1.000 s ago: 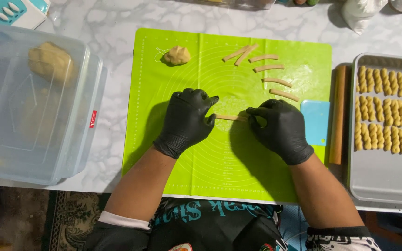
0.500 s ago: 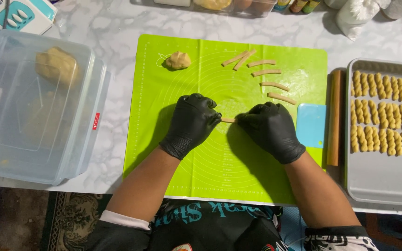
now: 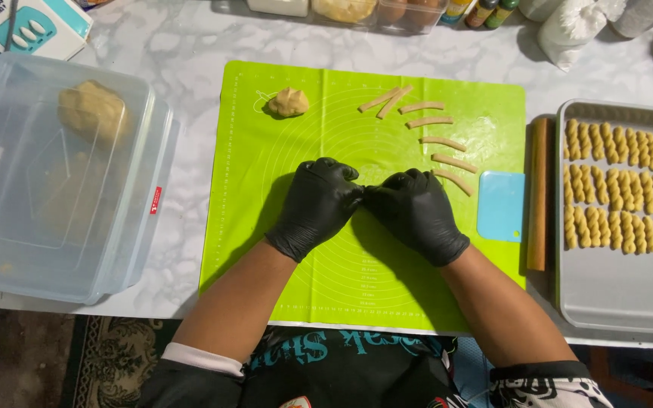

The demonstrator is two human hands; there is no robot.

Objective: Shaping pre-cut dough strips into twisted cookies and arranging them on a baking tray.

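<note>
My left hand (image 3: 315,208) and my right hand (image 3: 417,211), both in black gloves, meet fingertip to fingertip over the middle of the green silicone mat (image 3: 266,249). They close on a thin dough strip that is now hidden between the fingers. Several short dough strips (image 3: 441,141) lie in a curved row just beyond my right hand. A small dough lump (image 3: 289,101) sits at the mat's far left.
A metal tray (image 3: 621,295) at the right holds rows of twisted dough pieces (image 3: 617,185). A wooden rolling pin (image 3: 539,193) and a blue scraper (image 3: 501,205) lie beside it. A clear plastic tub (image 3: 137,227) with dough (image 3: 92,109) stands at the left. Bottles and bags line the far edge.
My hands have drawn together until the fingertips touch. The dough strip seen stretched between them earlier is now covered.
</note>
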